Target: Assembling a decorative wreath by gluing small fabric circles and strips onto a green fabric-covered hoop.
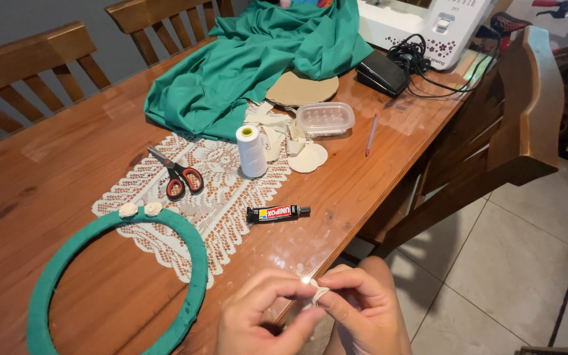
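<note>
Two hands, left hand (pixel 258 315) and right hand (pixel 363 306), pinched shut on small cream fabric strip (pixel 319 294) just off tabletop (pixel 67 164) edge. Light, soft, floppy; likely best pinched at edges with fingertips.

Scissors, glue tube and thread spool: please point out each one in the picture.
Scissors (pixel 177 176), head view, on the crossing above the red handles.
Glue tube (pixel 272 213), head view, middle of the black body.
Thread spool (pixel 252 154), head view, white wound side.
</note>
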